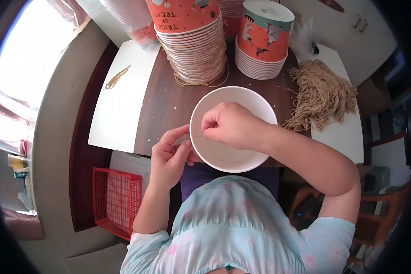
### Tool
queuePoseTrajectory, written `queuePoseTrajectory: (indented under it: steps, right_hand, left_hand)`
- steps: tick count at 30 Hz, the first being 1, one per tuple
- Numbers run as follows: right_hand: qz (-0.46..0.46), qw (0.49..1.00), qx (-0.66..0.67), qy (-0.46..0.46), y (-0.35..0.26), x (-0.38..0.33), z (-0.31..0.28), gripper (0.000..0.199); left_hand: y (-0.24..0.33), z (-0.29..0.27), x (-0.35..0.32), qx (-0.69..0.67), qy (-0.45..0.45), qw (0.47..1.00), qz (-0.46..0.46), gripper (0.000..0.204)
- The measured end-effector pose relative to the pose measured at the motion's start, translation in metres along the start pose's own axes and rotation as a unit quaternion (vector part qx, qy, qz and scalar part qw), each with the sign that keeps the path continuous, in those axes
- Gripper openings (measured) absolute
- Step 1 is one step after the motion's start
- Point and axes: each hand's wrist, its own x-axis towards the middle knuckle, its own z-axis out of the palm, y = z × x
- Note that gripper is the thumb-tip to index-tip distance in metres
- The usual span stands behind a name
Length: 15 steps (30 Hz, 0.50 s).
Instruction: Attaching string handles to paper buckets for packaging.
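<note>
A white paper bucket [233, 160] stands at the table's front edge, its open mouth facing up. Inside it is my right hand [228, 125], thumb and fingers pinched together near the left inner wall. A thin strand of twine [199, 135] shows beside those fingertips. My left hand [171, 153] presses against the bucket's outer left side, index finger at the wall and the other fingers curled; its fingertips are partly hidden. At the bucket's right rim a bit of twine shows, near a large heap of tan twine strands [322, 93].
Tall nested stacks of orange-printed paper buckets [192, 50] stand at the back, beside a shorter stack [262, 45] topped by an upturned base. A small twine bundle [117, 77] lies on the left white panel. Below left is a red plastic basket [118, 198]. Small scraps dot the brown tabletop [169, 100].
</note>
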Motion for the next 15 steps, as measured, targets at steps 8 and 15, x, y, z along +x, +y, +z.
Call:
queuePoseTrajectory:
  steps: [8,15]
  right_hand:
    - [0.013,1.0,0.009,-0.01,-0.006,0.005,0.003,0.013]
    - [0.03,0.999,0.006,0.014,-0.006,0.005,0.004,0.013]
  left_hand:
    - [-0.005,0.0,-0.001,0.034,0.022,0.999,0.015,0.028]
    - [-0.004,0.0,-0.002,0.14,0.034,0.987,0.07,0.028]
